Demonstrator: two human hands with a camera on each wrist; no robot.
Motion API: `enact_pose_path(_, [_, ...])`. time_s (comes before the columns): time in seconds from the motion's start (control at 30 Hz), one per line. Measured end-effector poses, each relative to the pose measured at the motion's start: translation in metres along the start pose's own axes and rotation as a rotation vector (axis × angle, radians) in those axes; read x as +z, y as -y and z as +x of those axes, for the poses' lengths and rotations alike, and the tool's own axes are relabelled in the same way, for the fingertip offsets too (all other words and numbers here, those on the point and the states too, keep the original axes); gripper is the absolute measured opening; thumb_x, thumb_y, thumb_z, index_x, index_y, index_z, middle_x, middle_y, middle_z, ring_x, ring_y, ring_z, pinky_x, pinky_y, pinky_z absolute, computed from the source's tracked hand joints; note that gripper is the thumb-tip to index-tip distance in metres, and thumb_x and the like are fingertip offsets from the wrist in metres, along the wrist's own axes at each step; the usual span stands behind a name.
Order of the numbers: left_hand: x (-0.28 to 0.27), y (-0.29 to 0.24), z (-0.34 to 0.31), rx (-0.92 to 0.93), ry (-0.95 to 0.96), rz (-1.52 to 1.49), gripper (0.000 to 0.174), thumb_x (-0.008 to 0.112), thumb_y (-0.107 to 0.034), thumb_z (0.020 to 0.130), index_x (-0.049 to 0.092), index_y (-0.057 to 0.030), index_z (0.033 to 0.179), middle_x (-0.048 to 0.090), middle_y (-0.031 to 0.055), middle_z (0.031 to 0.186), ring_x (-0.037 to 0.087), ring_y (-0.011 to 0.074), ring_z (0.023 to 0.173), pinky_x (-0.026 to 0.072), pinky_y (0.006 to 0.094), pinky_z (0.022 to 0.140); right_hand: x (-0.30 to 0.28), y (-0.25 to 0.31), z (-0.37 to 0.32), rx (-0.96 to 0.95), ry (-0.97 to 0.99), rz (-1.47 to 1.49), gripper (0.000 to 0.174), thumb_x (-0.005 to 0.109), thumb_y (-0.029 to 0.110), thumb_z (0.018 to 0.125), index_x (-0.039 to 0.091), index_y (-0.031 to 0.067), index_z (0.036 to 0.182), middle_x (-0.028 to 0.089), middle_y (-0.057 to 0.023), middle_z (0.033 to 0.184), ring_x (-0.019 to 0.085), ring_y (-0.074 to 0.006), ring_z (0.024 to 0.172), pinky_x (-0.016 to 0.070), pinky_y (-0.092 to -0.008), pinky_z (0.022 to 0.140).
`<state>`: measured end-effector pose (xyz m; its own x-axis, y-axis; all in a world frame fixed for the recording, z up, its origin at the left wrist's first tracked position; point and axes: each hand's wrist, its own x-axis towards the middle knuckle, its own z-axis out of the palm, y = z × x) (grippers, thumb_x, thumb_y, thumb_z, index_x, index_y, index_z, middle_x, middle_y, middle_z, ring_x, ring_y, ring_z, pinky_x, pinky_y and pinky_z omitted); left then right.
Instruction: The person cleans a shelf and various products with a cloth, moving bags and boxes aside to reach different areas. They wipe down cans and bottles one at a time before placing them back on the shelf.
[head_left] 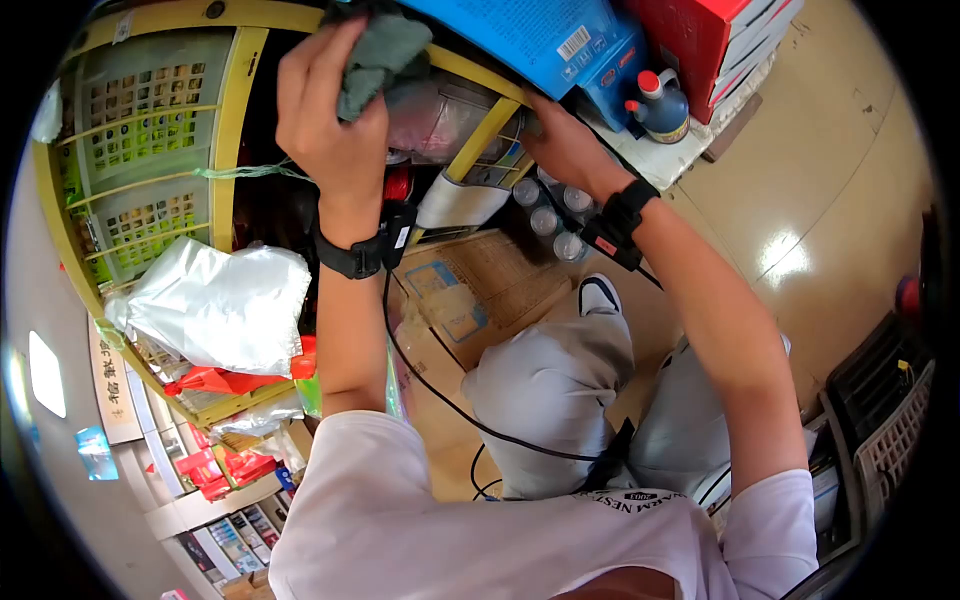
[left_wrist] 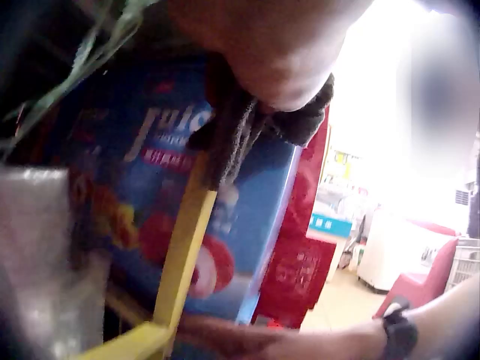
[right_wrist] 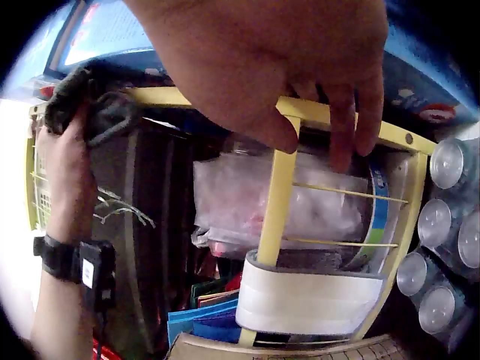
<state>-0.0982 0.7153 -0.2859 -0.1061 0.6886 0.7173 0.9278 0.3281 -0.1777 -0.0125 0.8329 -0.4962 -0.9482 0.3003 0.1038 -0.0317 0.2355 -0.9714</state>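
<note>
My left hand [head_left: 335, 120] holds a dark grey-green cloth [head_left: 383, 62] against the top bar of a yellow-framed rack [head_left: 480, 140]. In the left wrist view the bunched cloth [left_wrist: 234, 142] hangs over the yellow bar [left_wrist: 184, 255]. At the rack's other end is my right hand [head_left: 572, 150]. The right wrist view shows that hand [right_wrist: 300, 67] hooked over the top rail, thumb by a yellow post [right_wrist: 277, 202] and fingers reaching down inside. Clear plastic bags with pinkish contents [right_wrist: 315, 195] sit in the rack below it. A white band [right_wrist: 311, 300] wraps the frame lower down.
Blue juice cartons [head_left: 520, 40] and red boxes [head_left: 690, 50] stand beyond the rack, near a dark bottle with a red cap [head_left: 662, 105]. Several clear bottles [head_left: 545, 220] and a cardboard box [head_left: 480, 280] are below. A silvery plastic bag [head_left: 220, 305] hangs at left.
</note>
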Motion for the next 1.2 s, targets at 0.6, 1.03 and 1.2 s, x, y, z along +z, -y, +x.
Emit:
enact_pose_path(0.6, [-0.037,-0.029,-0.010,-0.339,0.266,-0.475,0.067,0.070,0.008,0.070,0.054,-0.0103,0.132,0.050,0.0132,0.141,0.059,0.0360,0.120,0.0537,0.0370,0.091,-0.028,0.158,-0.031,-0.096,-0.013,0.923,0.050,0.062,0.026,0.104,0.040,0.0019,0.143,0.058,-0.0080,0.122,0.059,-0.0141,0.107,0.0529,-0.0286,0.087])
enact_pose_path(1.03, [-0.047,0.002,-0.026,-0.722,0.030,-0.716,0.020,0.049,0.012,0.090,0.064,0.0026,0.099,0.068,0.0104,0.108,0.064,0.0124,0.089,0.0523,0.0246,0.078,-0.011,0.154,-0.003,-0.327,-0.268,0.291,0.048,0.058,0.001,0.095,0.048,-0.0051,0.141,0.064,-0.0161,0.127,0.063,-0.0226,0.114,0.0476,-0.0321,0.100])
enact_pose_path(1.2, [-0.035,-0.015,-0.022,-0.643,-0.123,-0.817,0.034,0.064,0.008,0.088,0.068,-0.0021,0.120,0.066,0.0116,0.116,0.067,0.0178,0.092,0.0554,0.0277,0.079,-0.017,0.150,0.017,-0.659,-0.561,0.016,0.053,0.063,-0.004,0.090,0.053,-0.0047,0.142,0.067,-0.0180,0.124,0.069,-0.0274,0.107,0.0507,-0.0336,0.098])
